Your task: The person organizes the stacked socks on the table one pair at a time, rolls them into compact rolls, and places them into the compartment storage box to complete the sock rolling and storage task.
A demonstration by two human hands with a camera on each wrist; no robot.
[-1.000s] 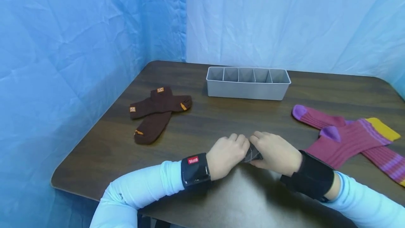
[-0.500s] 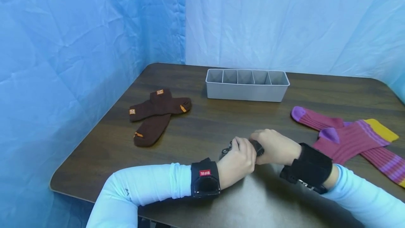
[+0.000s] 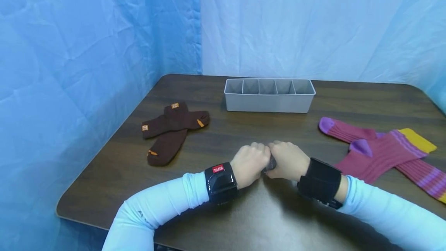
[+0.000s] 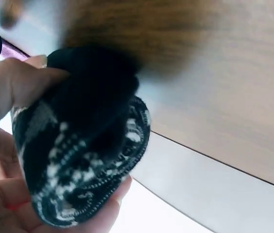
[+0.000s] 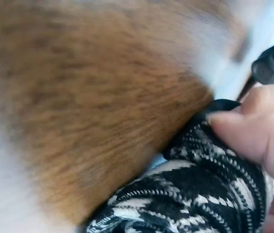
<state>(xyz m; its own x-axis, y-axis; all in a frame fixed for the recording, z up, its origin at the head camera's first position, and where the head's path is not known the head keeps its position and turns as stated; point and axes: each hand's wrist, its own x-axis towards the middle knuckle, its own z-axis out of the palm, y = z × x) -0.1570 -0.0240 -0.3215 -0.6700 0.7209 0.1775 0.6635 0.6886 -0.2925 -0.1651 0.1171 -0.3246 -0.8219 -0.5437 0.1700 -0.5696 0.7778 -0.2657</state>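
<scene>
Both hands hold a folded bundle of black sock (image 3: 271, 164) above the near middle of the table; from the head, only a small dark patch of it shows between them. My left hand (image 3: 249, 165) and right hand (image 3: 288, 160) meet at the knuckles. In the left wrist view the sock (image 4: 78, 145) has a white speckled pattern, a plain black part and a stitched, rolled edge. The left thumb presses its top while fingers curl beneath. Seen from the right wrist, the sock (image 5: 209, 179) shows loose white threads and ridged folds, with the right thumb (image 5: 243, 136) pinching its edge.
A grey box (image 3: 270, 103) with several compartments stands at the back of the dark wooden table (image 3: 240, 216). Brown socks (image 3: 170, 129) lie crossed at the left. Pink socks (image 3: 379, 154) with purple and yellow parts lie crossed at the right. Blue sheeting (image 3: 90, 49) hangs behind and left.
Both hands have kept turning the sock bundle. The left hand first swung right over it, then back left; the right hand has moved left, and less of the bundle shows.
</scene>
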